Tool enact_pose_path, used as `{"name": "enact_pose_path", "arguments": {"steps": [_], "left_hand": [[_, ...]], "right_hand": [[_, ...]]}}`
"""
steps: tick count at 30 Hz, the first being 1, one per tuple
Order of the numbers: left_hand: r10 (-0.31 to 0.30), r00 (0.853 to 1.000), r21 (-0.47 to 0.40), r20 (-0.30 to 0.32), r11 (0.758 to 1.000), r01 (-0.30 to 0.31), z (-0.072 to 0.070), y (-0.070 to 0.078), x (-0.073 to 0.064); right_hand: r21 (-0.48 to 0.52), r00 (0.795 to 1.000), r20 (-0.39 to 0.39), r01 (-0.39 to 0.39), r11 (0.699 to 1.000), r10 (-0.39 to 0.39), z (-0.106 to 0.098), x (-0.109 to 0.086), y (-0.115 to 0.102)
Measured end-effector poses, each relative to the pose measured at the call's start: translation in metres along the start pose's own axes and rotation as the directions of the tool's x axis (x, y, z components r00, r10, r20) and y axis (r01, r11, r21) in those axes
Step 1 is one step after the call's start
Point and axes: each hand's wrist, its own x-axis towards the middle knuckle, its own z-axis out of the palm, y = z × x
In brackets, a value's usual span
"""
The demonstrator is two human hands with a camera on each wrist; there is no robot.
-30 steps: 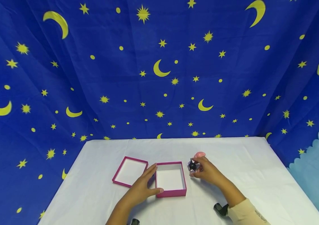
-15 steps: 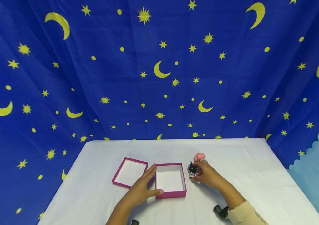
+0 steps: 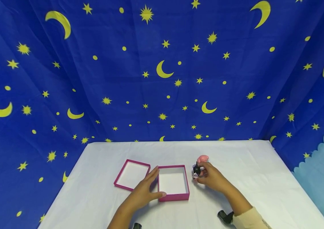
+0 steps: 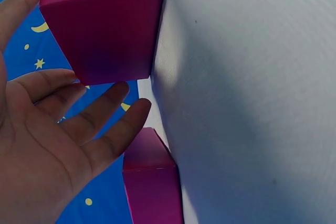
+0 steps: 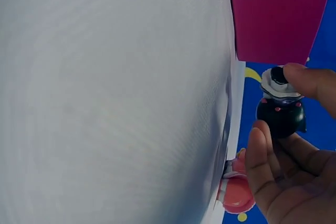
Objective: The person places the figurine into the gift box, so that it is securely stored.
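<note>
A small figurine (image 3: 197, 169) with a black pointed head and a pale frilly body is pinched between the thumb and fingers of my right hand (image 3: 213, 178). In the right wrist view the figurine (image 5: 281, 116) is close to the box's magenta side. My left hand (image 3: 142, 193) spans the left side of the open magenta box (image 3: 174, 197), thumb at the near edge, outstretched fingers at the far left corner. The box (image 3: 172, 180) has a white inside with nothing lying in it. A second figurine (image 3: 203, 158) with a pink head stands just behind my right hand, partly hidden.
The box's lid (image 3: 118, 175) lies inside up, left of the box and partly behind my left hand. White cloth (image 3: 253, 178) covers the table. A blue curtain (image 3: 139, 92) with yellow moons and stars rises behind it. A black device (image 3: 225, 217) sits near my right sleeve.
My right hand and the black-headed figurine shifted slightly toward me, then a little away again, and the figurine turned in the fingers. My left hand, the box and the lid have stayed put.
</note>
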Motion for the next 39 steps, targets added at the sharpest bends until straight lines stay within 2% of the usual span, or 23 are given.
{"name": "enact_pose_path", "arguments": {"steps": [7, 12, 16, 18, 23, 28, 34, 39], "left_hand": [[0.000, 1.000, -0.002, -0.002, 1.000, 0.000, 0.000, 0.000, 0.000], [0.004, 1.000, -0.006, -0.001, 1.000, -0.004, 0.000, -0.001, 0.000], [0.001, 1.000, -0.015, 0.001, 1.000, -0.001, 0.000, 0.001, -0.001], [-0.001, 1.000, -0.019, 0.001, 1.000, 0.001, 0.000, 0.001, -0.001], [0.001, 1.000, -0.029, 0.008, 1.000, -0.001, 0.000, 0.002, -0.001], [0.005, 1.000, -0.034, 0.012, 0.999, -0.004, 0.001, 0.001, -0.001], [0.022, 1.000, -0.033, 0.019, 0.999, -0.021, 0.002, 0.002, -0.001], [0.027, 0.999, -0.036, 0.026, 0.999, -0.026, 0.003, 0.002, -0.001]], "right_hand": [[0.048, 1.000, -0.006, 0.018, 0.999, -0.018, -0.001, -0.002, 0.001], [0.086, 0.996, 0.013, 0.084, 0.993, -0.085, -0.002, -0.004, 0.001], [0.078, 0.992, 0.031, 0.120, 0.990, -0.123, -0.002, -0.007, 0.000], [0.062, 0.993, 0.029, 0.117, 0.991, -0.119, -0.003, -0.008, -0.002], [0.049, 0.990, -0.004, 0.138, 0.989, -0.138, -0.004, -0.009, -0.005], [0.115, 0.982, -0.031, 0.189, 0.975, -0.187, -0.005, -0.010, -0.006], [0.245, 0.979, -0.011, 0.199, 0.949, -0.203, -0.006, -0.010, -0.009], [0.235, 0.980, -0.008, 0.193, 0.953, -0.197, -0.008, -0.012, -0.015]]}}
